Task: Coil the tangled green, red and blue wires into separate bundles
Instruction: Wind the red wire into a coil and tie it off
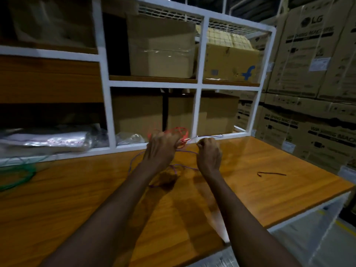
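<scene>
Red wire (179, 131) is part-coiled in the gripping left hand (161, 149), its tail pinched by the right hand (210, 155) above the table (250, 160); green wire (19, 176) looks bundled aside, blue wire (131, 163) loose, uncoiled.

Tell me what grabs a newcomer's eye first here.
The two hands mid-table: the left hand grips a red wire coil, the right hand pinches a strand beside it. Loose blue wire sprawls on the wooden table beneath them; a green coil lies at the far left edge.
</scene>
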